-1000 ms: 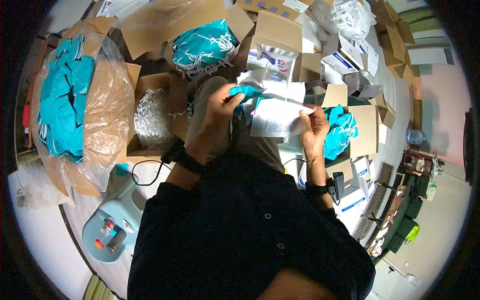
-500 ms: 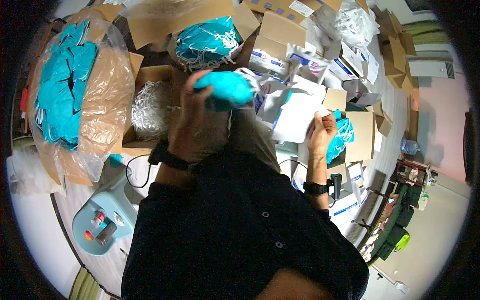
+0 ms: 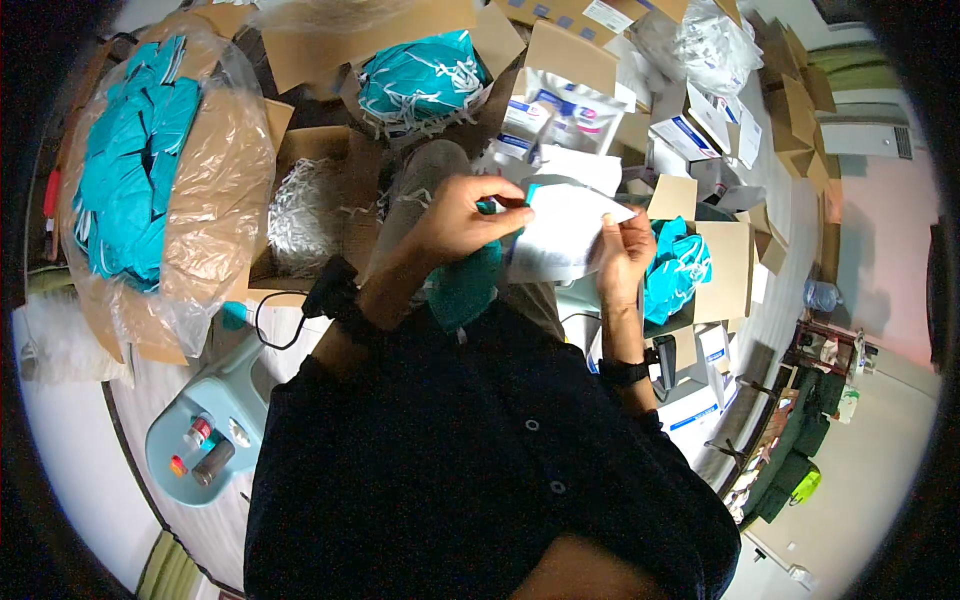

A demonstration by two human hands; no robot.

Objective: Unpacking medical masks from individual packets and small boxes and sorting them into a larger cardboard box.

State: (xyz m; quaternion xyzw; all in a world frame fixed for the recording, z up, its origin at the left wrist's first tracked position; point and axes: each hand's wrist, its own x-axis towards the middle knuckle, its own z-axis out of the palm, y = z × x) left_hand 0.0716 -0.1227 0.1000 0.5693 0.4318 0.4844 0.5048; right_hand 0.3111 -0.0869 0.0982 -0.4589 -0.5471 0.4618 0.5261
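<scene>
My left hand (image 3: 462, 222) is closed, its thumb and forefinger touching the left edge of a white pouch (image 3: 560, 230). Teal fabric shows between those fingers, and a folded teal face mask (image 3: 466, 284) hangs below the same hand, over my lap. Whether the fingers grip the pouch as well as the mask is hard to make out. At the pouch's right side, my right hand (image 3: 625, 245) pinches its upper corner between thumb and fingers. A teal strip runs along the pouch's left edge.
On the left, a plastic-lined carton (image 3: 215, 215) holds stacked teal masks. A box of white strips (image 3: 300, 220) stands beside it, and a box of teal masks (image 3: 420, 80) lies ahead. Printed pouches (image 3: 572, 108) and an open carton (image 3: 725, 270) are right. A blue stool (image 3: 190, 490) stands lower left.
My left hand has come down and right with the teal mask, to the pouch's left edge. The pouch and my right hand have shifted slightly left.
</scene>
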